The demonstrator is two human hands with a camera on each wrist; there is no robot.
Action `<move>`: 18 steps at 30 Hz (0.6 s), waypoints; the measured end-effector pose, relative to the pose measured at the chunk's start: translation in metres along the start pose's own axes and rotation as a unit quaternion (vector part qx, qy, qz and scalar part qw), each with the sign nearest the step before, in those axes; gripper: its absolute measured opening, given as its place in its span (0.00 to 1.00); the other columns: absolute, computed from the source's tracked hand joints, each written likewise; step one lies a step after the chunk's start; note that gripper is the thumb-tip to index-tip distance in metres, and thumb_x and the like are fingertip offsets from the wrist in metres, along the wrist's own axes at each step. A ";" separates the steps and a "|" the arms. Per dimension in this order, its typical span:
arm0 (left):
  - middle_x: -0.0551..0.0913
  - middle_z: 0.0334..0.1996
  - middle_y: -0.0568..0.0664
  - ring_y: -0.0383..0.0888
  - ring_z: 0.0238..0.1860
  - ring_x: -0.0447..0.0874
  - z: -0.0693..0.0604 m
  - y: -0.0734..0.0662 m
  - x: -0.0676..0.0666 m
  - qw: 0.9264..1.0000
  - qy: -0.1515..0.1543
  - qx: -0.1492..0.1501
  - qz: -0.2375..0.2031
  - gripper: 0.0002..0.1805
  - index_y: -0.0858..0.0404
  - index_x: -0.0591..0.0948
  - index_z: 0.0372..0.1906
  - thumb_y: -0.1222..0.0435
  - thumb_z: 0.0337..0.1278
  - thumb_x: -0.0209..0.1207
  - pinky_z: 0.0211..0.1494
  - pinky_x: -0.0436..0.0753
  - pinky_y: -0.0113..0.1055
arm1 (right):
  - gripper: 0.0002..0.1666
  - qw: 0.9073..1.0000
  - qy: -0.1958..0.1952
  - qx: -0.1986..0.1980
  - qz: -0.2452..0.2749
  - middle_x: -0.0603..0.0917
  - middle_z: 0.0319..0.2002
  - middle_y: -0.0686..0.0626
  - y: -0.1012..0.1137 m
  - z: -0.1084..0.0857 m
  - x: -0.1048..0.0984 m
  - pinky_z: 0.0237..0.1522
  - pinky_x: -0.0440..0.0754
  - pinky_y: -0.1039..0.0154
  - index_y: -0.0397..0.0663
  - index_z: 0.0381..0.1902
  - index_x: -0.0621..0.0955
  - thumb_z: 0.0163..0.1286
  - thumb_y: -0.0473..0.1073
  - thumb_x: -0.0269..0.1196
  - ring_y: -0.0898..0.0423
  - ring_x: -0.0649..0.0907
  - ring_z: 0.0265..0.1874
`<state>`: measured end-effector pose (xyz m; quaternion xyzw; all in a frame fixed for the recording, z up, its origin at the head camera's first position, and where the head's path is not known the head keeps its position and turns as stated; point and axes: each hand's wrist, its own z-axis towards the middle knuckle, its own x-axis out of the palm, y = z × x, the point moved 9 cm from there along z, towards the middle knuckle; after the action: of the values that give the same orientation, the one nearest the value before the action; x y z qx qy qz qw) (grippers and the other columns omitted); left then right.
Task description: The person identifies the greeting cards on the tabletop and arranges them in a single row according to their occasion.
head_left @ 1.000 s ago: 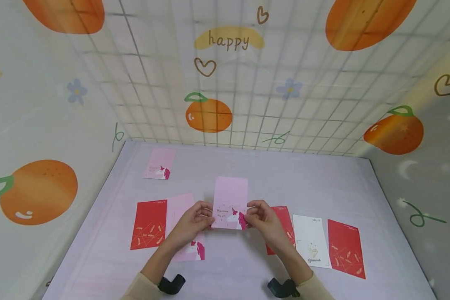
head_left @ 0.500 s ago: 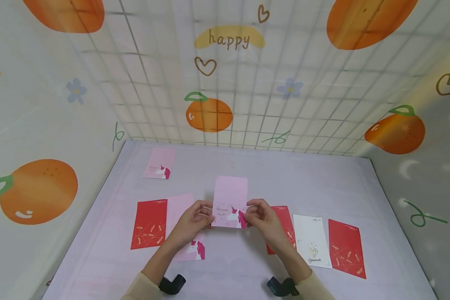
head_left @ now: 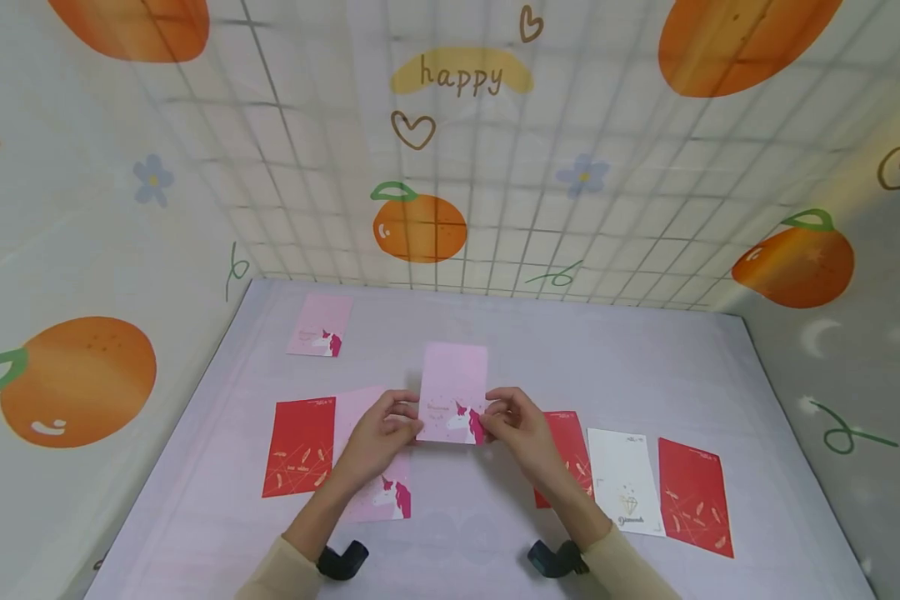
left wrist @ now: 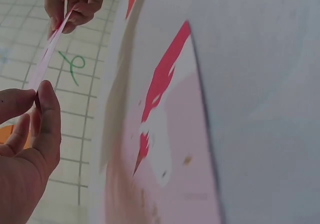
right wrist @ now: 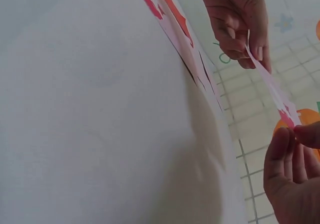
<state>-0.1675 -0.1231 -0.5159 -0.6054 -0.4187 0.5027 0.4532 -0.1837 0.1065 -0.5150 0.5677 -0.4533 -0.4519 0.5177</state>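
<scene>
Between both hands, a pink unicorn card (head_left: 453, 392) is held up above the table, its printed face toward the head camera. My left hand (head_left: 378, 435) pinches its left edge between thumb and fingers. On the opposite edge, near the magenta mane, my right hand (head_left: 520, 432) pinches it the same way. Both wrist views show the card almost edge-on, a thin pink strip (left wrist: 50, 51) in the left one. Beneath the left forearm lies another pink unicorn card (head_left: 390, 498), partly hidden by the hand and arm.
A red card (head_left: 297, 447) lies at the left and a smaller pink card (head_left: 320, 326) at the back left. To the right are a red card (head_left: 570, 450) partly behind the forearm, a white diamond card (head_left: 626, 483) and another red card (head_left: 695, 496). A patterned cloth wall stands behind.
Both hands have moved the pink card slightly farther away and a little left. The crease line seen across it one second ago no longer shows; its face looks flat.
</scene>
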 end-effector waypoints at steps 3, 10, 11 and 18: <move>0.80 0.46 0.47 0.43 0.40 0.87 0.004 -0.001 -0.008 1.000 -0.013 0.004 0.008 0.22 0.51 0.76 0.60 0.63 0.63 0.66 0.46 0.86 0.38 | 0.21 1.000 0.014 -0.001 -0.003 0.83 0.41 0.44 0.003 0.008 0.006 0.45 0.86 0.55 0.54 0.56 0.77 0.67 0.46 0.69 0.45 0.87 0.36; 0.79 0.45 0.51 0.49 0.39 0.87 0.016 -0.004 -0.029 1.000 -0.028 0.002 0.012 0.21 0.54 0.76 0.60 0.65 0.64 0.65 0.45 0.86 0.39 | 0.19 0.999 0.036 -0.026 -0.017 0.83 0.41 0.44 0.015 0.031 0.021 0.43 0.86 0.56 0.52 0.56 0.78 0.69 0.43 0.68 0.46 0.87 0.35; 0.79 0.45 0.52 0.50 0.39 0.87 0.018 -0.005 -0.033 1.000 -0.028 0.004 0.012 0.21 0.55 0.76 0.60 0.65 0.64 0.65 0.45 0.86 0.39 | 0.19 0.999 0.038 -0.030 -0.018 0.83 0.41 0.44 0.016 0.034 0.024 0.43 0.86 0.57 0.51 0.56 0.78 0.69 0.42 0.67 0.47 0.87 0.35; 0.78 0.46 0.56 0.54 0.40 0.87 0.030 -0.008 -0.056 0.999 -0.037 0.000 0.012 0.21 0.58 0.74 0.61 0.68 0.65 0.63 0.46 0.86 0.42 | 0.20 0.997 0.053 -0.049 -0.020 0.82 0.42 0.37 0.025 0.056 0.045 0.42 0.86 0.53 0.39 0.59 0.76 0.70 0.34 0.64 0.39 0.85 0.35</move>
<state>-0.2059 -0.1708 -0.4976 -0.5911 -0.4281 0.5301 0.4317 -0.2315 0.0513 -0.4949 0.5738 -0.3911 -0.4535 0.5587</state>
